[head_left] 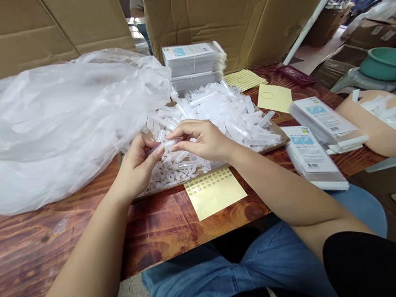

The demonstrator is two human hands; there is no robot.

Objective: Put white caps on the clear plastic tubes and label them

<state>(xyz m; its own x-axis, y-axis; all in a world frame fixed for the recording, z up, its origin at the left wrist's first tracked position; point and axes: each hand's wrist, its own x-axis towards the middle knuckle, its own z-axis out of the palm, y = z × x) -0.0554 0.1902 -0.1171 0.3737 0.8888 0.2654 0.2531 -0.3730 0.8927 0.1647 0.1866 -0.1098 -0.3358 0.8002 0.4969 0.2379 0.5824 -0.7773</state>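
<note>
My left hand (140,158) and my right hand (200,138) meet over a heap of small plastic pieces. Between their fingertips is a small clear plastic tube (168,143), pinched from both sides and partly covered by the fingers. Beneath lies a shallow cardboard tray (166,187), piled with translucent tubes (230,120) and smaller white caps or stubs (175,173) toward its front left. A yellow sticker sheet (219,197) with rows of small round stickers lies at the tray's front edge, below my right wrist.
A large translucent plastic bag (53,128) covers the table's left back. Banded packs of printed packaging (190,64) stand behind the tray; more packs (312,158) lie at right. Beyond them are yellow sheets (274,98), a cardboard holder (366,126) with white pieces, and a green basin (391,63).
</note>
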